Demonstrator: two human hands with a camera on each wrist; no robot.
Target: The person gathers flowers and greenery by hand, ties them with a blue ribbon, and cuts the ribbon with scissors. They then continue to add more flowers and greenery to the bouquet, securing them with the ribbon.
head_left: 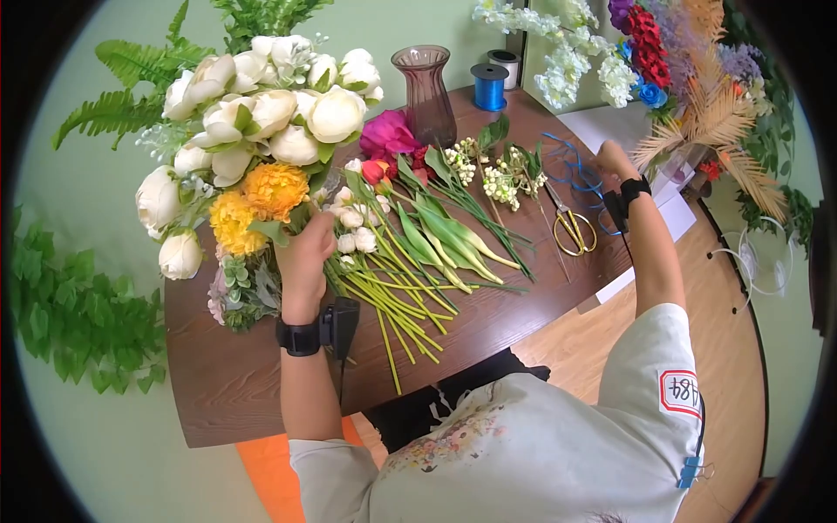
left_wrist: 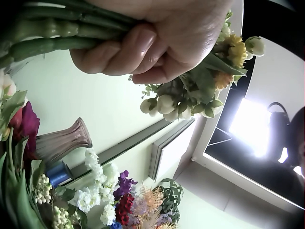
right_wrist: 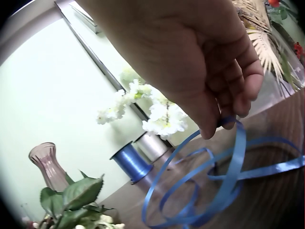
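My left hand (head_left: pixel 305 261) grips the green stems (left_wrist: pixel 52 29) of a large bouquet, the fingers curled round them. Cream-white peonies (head_left: pixel 336 115) and yellow-orange blooms (head_left: pixel 275 190) make up its head, with fern fronds (head_left: pixel 131 74) behind. At the right of the table, my right hand (head_left: pixel 616 163) pinches a blue ribbon (right_wrist: pixel 237 160) between thumb and fingertips. The ribbon hangs in loose loops over the dark wood. Gold-handled scissors (head_left: pixel 573 234) lie close to the ribbon, left of my right forearm.
Loose flower stems, including small white roses (head_left: pixel 356 237) and green leaves (head_left: pixel 453 228), cover the middle of the table (head_left: pixel 253 383). A purple glass vase (head_left: pixel 427 96) stands at the back beside a blue ribbon spool (head_left: pixel 490 87). More flowers (head_left: pixel 645 52) stand at the back right.
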